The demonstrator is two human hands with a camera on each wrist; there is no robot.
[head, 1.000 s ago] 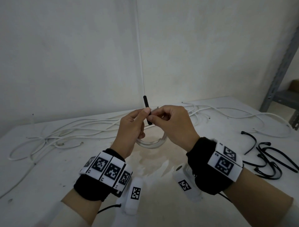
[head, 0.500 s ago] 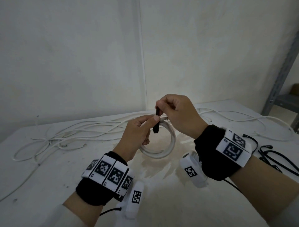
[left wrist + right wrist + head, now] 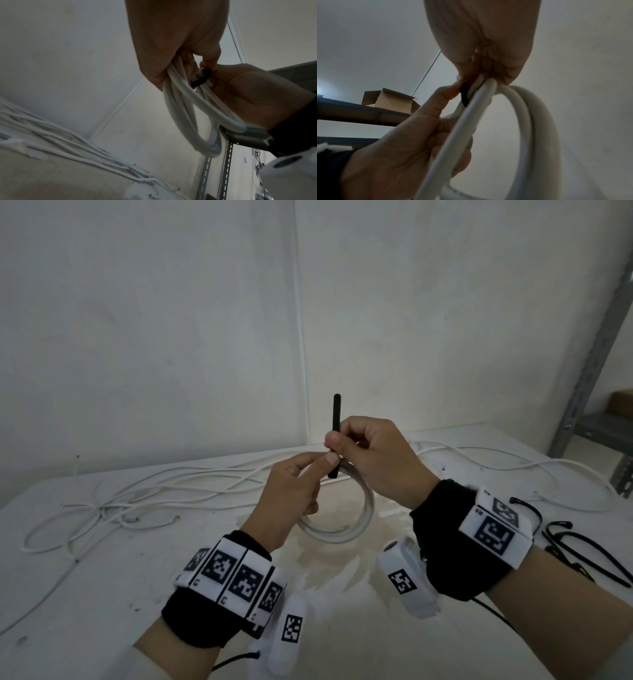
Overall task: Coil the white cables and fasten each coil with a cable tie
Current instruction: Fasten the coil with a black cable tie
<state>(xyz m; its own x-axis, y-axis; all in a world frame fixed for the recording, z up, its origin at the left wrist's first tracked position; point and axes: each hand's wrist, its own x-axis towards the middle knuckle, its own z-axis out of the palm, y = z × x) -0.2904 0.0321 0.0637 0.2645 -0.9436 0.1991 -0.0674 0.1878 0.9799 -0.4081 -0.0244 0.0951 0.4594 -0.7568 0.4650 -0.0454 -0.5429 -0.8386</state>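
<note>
White table (image 3: 102, 594) against white wall, loose white cables (image 3: 144, 494) behind, left hand (image 3: 291, 494) gripping white coil (image 3: 346, 534) above table, right hand (image 3: 376, 460) pinching upright black cable tie (image 3: 335, 433) at coil top, spare ties (image 3: 582, 546) right.

Setting: plain workroom or storage room, not a home. White worktop (image 3: 102, 594), surface scuffed and stained, set into a corner of bare white walls (image 3: 137, 320). Right of the worktop: grey slotted-angle steel shelving (image 3: 589, 361); cardboard box (image 3: 388, 100) on one of its shelves. On the worktop: loose white cables (image 3: 154, 491) along the wall side, black cable ties (image 3: 582, 546) toward the shelving.
</note>
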